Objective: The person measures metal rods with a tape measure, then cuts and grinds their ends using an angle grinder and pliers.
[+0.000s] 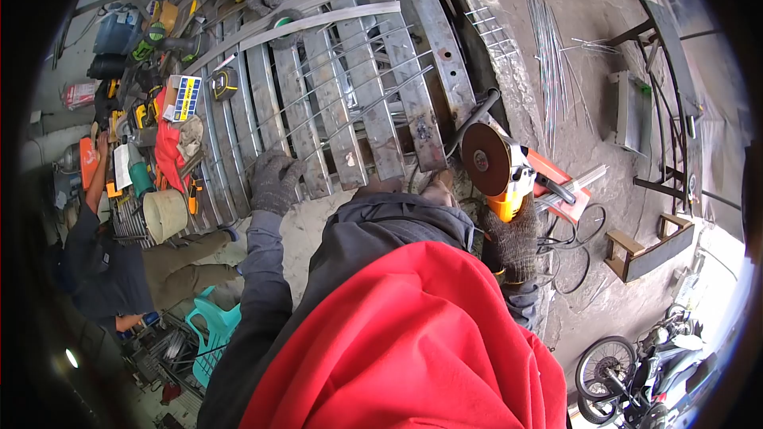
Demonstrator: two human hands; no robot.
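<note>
Clasping the grinder (513,184) in my right hand (509,243), I see the bench (342,143) leftward, nearer my left hand (276,183), whose grip I can't tell.

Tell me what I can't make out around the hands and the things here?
All in the head view:
- Grinder: grip end covered by the gloved right hand.
- Left hand: palm hidden behind its own back.
- Tape measure: markings too small.
- Motorcycle: far end lost in the dark lens rim.

Folded red cloth (413,342), dark grey sleeves (265,262), grey knit gloves (510,250) on both hands (276,183)
</note>
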